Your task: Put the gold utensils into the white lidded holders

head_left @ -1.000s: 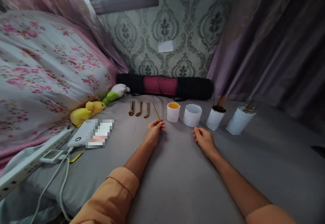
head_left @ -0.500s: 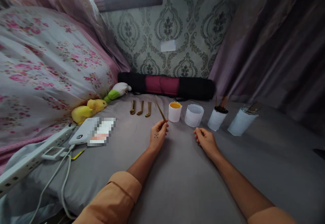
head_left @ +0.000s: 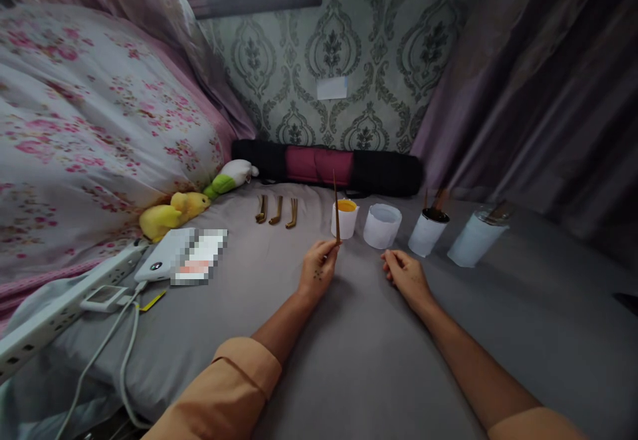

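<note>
My left hand [head_left: 319, 270] is closed, pinching the lower end of a thin, tapered brown stick [head_left: 337, 211]. The stick stands nearly upright and crosses in front of a white-wrapped cup [head_left: 345, 225] with yellow at its mouth; whether they touch I cannot tell. My right hand [head_left: 406, 275] rests closed on the grey sheet, fingers curled, with nothing visible in them. Just beyond it stands a wider white-wrapped cup [head_left: 381, 230]. Further right are a wrapped cup with a dark mouth and brown sticks [head_left: 427, 237] and a taller wrapped glass [head_left: 473, 244], also holding sticks.
Three bent golden-brown bundles [head_left: 276, 211] lie in a row to the left. A white power bank [head_left: 164, 257], cables and a power strip [head_left: 60, 317] occupy the left side, near yellow plush toys [head_left: 174, 214]. A black and maroon roll [head_left: 319, 166] lies along the wall.
My left hand has moved slightly right, and the stick has swung from leaning left to nearly upright, now in front of the yellow cup. My right hand has stayed in place.
</note>
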Demonstrator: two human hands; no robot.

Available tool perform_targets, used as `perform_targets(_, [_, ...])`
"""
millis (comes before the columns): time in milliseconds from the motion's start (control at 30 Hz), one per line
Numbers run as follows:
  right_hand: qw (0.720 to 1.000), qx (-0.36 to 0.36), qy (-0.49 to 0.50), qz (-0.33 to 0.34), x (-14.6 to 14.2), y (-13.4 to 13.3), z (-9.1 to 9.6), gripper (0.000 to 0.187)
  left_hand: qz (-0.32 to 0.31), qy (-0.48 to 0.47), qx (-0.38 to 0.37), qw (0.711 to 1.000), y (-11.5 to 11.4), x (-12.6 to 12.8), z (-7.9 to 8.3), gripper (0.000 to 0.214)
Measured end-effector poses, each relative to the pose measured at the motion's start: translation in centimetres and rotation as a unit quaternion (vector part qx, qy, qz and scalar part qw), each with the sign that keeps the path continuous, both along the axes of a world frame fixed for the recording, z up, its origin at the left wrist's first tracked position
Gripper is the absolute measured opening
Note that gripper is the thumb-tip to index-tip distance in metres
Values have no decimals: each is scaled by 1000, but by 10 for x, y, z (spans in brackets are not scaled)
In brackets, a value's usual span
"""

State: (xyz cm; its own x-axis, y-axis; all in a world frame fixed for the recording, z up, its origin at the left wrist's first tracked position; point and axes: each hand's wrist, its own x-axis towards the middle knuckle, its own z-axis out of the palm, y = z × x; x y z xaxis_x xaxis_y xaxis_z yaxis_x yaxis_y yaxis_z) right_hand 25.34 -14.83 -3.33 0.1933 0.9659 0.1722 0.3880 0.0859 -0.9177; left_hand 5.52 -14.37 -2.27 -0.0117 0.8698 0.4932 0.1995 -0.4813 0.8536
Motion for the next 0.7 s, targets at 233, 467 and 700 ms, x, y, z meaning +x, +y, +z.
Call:
perform_targets(233, [1000,9,10,3,-1,-4,4,40,11,109,63,992,-3,-1,-1,27])
perform_targets(467, [999,23,22,23,-3,-6,8,36,38,220,98,970,-5,0,-3,28])
perform_targets(700, [994,16,91,61,-8,-8,14,36,64,335,157,927,-4,-3,-7,29])
